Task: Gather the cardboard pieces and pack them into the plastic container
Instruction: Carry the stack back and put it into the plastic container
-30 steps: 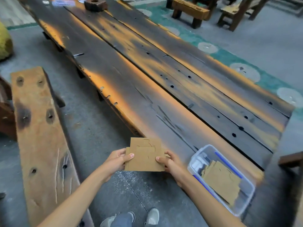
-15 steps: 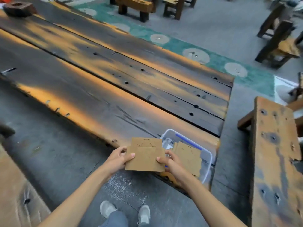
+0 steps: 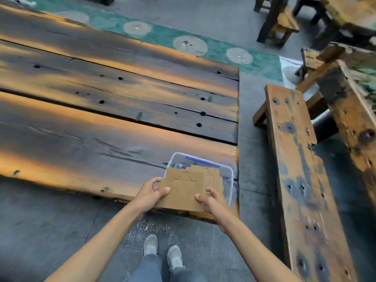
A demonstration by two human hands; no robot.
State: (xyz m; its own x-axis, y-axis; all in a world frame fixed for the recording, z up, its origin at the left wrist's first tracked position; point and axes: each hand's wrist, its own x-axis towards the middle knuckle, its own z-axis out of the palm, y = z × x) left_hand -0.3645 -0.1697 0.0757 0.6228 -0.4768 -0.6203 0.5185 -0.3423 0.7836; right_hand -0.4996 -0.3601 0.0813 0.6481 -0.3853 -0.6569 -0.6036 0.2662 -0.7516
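I hold a small stack of brown cardboard pieces (image 3: 181, 192) flat between both hands, over the near-left part of the clear plastic container (image 3: 227, 174). My left hand (image 3: 149, 195) grips the stack's left edge, thumb on top. My right hand (image 3: 211, 200) grips its right edge. The container sits at the near right corner of the dark wooden table (image 3: 101, 129) and has a blue strip on its far rim. More cardboard pieces (image 3: 212, 176) lie inside it, partly hidden by the stack.
A long worn wooden bench (image 3: 301, 180) runs along the right, across a narrow gap of grey floor. More wooden furniture (image 3: 350, 88) stands at the far right. My feet (image 3: 162, 255) are on the floor below the table's edge.
The view swung right along the table and the container came in front of me. The stack, held in both hands throughout, now overlaps the container instead of hanging left of it.
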